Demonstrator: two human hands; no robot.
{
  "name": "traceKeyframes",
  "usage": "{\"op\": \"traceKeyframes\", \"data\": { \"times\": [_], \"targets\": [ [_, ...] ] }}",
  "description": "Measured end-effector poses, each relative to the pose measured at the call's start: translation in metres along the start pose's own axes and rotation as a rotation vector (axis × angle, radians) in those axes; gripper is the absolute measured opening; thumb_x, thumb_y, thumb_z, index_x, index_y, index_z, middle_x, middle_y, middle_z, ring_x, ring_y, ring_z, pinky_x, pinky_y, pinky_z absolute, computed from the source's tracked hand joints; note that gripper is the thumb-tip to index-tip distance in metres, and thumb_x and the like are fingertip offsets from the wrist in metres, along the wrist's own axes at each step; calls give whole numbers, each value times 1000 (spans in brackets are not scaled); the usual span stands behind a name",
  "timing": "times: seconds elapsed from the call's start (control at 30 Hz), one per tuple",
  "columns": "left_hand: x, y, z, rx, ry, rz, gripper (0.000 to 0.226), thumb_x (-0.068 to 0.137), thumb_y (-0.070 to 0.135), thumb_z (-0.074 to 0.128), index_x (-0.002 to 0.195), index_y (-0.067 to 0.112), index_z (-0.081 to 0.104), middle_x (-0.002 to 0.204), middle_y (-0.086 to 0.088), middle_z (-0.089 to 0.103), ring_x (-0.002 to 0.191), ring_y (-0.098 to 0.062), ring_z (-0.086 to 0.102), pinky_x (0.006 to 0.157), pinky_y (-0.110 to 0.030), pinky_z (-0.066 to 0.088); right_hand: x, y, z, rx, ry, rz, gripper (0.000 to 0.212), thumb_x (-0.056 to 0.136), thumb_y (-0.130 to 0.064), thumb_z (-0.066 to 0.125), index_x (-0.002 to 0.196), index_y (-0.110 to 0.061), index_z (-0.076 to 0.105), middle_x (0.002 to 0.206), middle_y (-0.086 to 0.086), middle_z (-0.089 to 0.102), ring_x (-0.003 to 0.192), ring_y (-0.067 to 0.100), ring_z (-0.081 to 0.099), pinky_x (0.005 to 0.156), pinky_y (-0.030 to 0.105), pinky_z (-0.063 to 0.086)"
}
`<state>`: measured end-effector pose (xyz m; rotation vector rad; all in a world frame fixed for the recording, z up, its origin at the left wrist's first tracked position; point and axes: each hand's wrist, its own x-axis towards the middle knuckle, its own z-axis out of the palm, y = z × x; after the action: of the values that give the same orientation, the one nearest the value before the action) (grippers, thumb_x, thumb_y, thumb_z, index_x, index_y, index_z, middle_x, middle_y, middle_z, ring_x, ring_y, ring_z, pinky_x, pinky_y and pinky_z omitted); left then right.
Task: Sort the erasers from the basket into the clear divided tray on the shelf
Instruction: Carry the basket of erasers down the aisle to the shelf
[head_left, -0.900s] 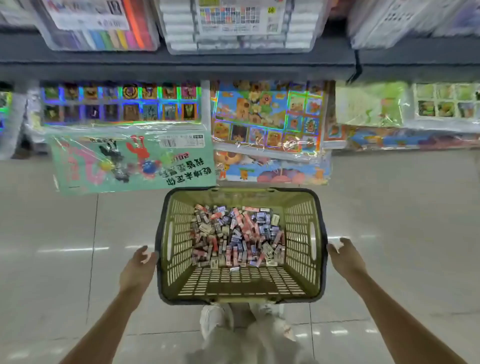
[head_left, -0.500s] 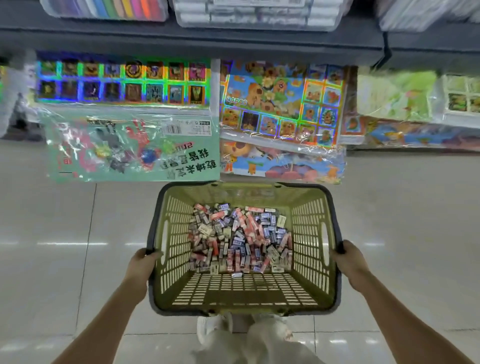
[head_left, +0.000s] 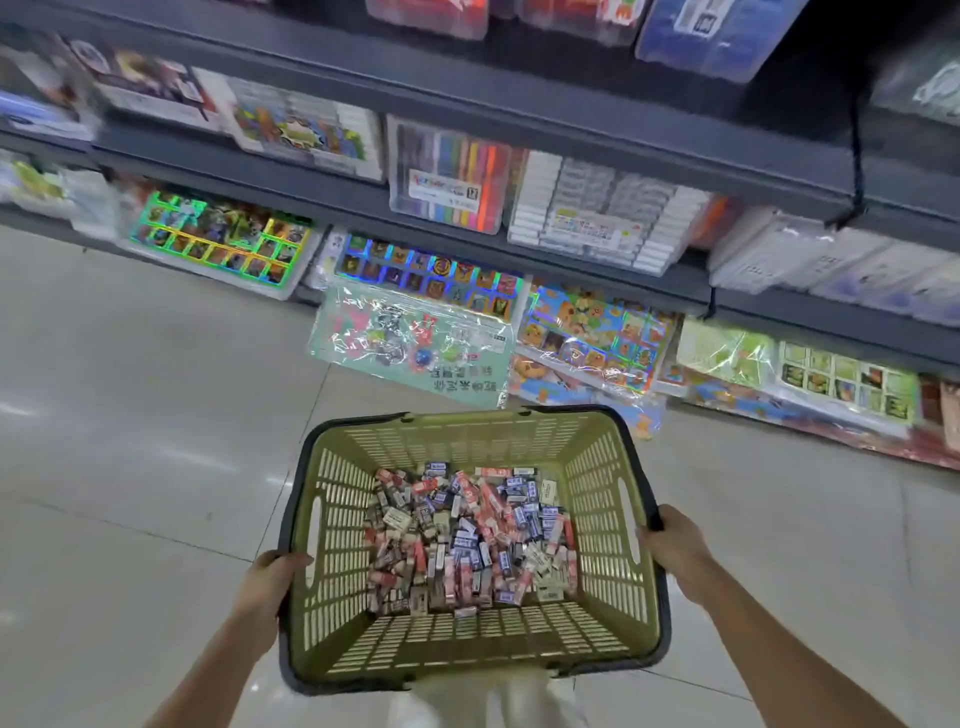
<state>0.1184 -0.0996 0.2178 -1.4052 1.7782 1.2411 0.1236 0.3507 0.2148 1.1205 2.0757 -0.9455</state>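
The left hand (head_left: 270, 577) and right hand (head_left: 675, 540) grip the side rims of the olive basket (head_left: 467, 436), erasers (head_left: 467, 540) heaped between them; sorting looks unstarted, and the next move means finding the divided tray, unseen here.

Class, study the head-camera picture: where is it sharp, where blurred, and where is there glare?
Head view: erasers and basket fairly sharp; shelf goods smeared by motion blur, worst top left and right; light glare on the floor tiles and plastic wrappers.
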Motion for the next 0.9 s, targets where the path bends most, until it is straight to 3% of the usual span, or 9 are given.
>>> {"op": "traceKeyframes", "data": {
  "times": [0.17, 0.27, 0.43, 0.5, 0.67, 0.73, 0.8, 0.9],
  "targets": [
    [-68, -2, -73, -135, 56, -25, 23, 89, 10, 56, 110, 1, 50, 80, -18, 62, 64, -30, 60, 48, -31, 43, -67, -63, -22, -80, -77, -102, 14, 87, -6, 56, 77, -15, 51, 75, 6, 56, 67, 21, 52, 55, 30, 38],
    [-109, -9, -117, -236, 107, -51, 24, 90, 13, 56, 110, 3, 47, 83, -19, 61, 64, -30, 60, 47, -32, 46, -102, -103, -24, -108, -138, -181, 9, 86, -3, 55, 88, -11, 55, 81, 8, 59, 74, 24, 56, 62, 31, 43],
    [-161, -29, -184, -396, 239, -50, 29, 89, 17, 57, 114, 4, 47, 101, -25, 63, 80, -38, 63, 74, -48, 55, -156, -184, -10, -183, -244, -370, 19, 80, 4, 53, 93, -7, 61, 75, 9, 59, 69, 24, 54, 60, 29, 41],
    [-178, -37, -207, -463, 300, -39, 27, 89, 17, 57, 111, 5, 48, 101, -24, 62, 81, -37, 62, 78, -50, 54, -176, -223, 3, -189, -266, -463, 18, 77, 5, 55, 90, -5, 62, 76, 13, 60, 69, 27, 56, 61, 31, 43],
    [-201, -48, -265, -644, 417, -27, 29, 91, 22, 60, 112, 4, 52, 99, -22, 65, 79, -37, 65, 71, -45, 55, -230, -329, 54, -234, -343, -661, 18, 77, 7, 53, 74, -10, 58, 57, 1, 52, 52, 15, 48, 36, 14, 33],
    [-201, -48, -292, -685, 451, -16, 35, 91, 24, 61, 116, 2, 54, 103, -24, 66, 87, -40, 65, 76, -48, 55, -246, -372, 86, -254, -399, -735, 13, 82, 3, 55, 81, -9, 60, 61, 2, 55, 54, 15, 51, 44, 15, 38],
    [-196, -47, -321, -715, 488, 1, 39, 91, 27, 62, 119, 2, 55, 105, -24, 66, 92, -41, 65, 82, -53, 53, -263, -415, 122, -288, -474, -776, 8, 89, -9, 59, 98, -10, 60, 78, 4, 61, 69, 19, 57, 62, 27, 43],
    [-179, -41, -366, -757, 527, 39, 38, 92, 30, 60, 117, 2, 58, 101, -23, 68, 89, -39, 66, 83, -54, 53, -287, -477, 177, -352, -526, -878, 26, 89, -18, 64, 112, -10, 58, 96, 5, 63, 84, 22, 59, 68, 31, 44]
  ]
}}
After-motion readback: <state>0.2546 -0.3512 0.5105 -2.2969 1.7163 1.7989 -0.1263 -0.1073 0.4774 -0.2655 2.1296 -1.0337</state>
